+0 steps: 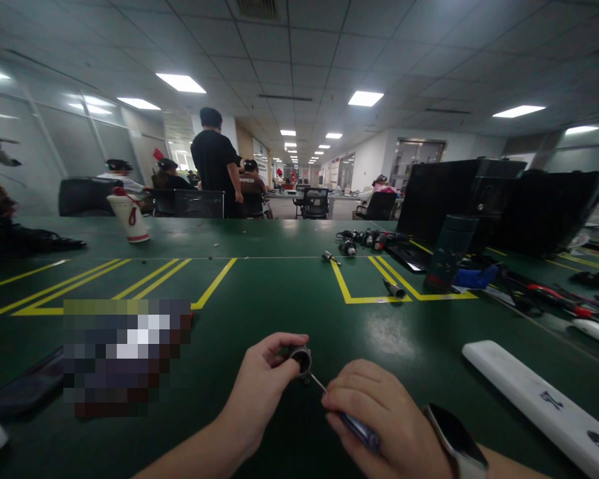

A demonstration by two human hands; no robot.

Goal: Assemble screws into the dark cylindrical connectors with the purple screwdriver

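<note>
My left hand (pixel 265 379) is closed around a small, dark metal ring-shaped part (pixel 302 359), its round opening facing right. In my right hand (pixel 379 412) is a screwdriver (pixel 362 432) with a dark bluish handle and a thin metal shaft. The shaft's tip reaches the lower edge of the ring-shaped part, near a small lug; whether it sits in a screw I cannot make out. Both hands are above the green table (pixel 279 306). Farther off, a cone-shaped metal piece (pixel 394 289) and a small plug-like part (pixel 329 257) lie on the table.
A white power bank-like bar (pixel 539 399) lies at right. Behind it stand a dark bottle (pixel 452 253) and black boxes (pixel 459 193), with cables (pixel 554 293) nearby. Several small parts (pixel 349 246) cluster at the back. A white cup (pixel 130 216), a phone (pixel 27 382) and a blurred-out item are at left.
</note>
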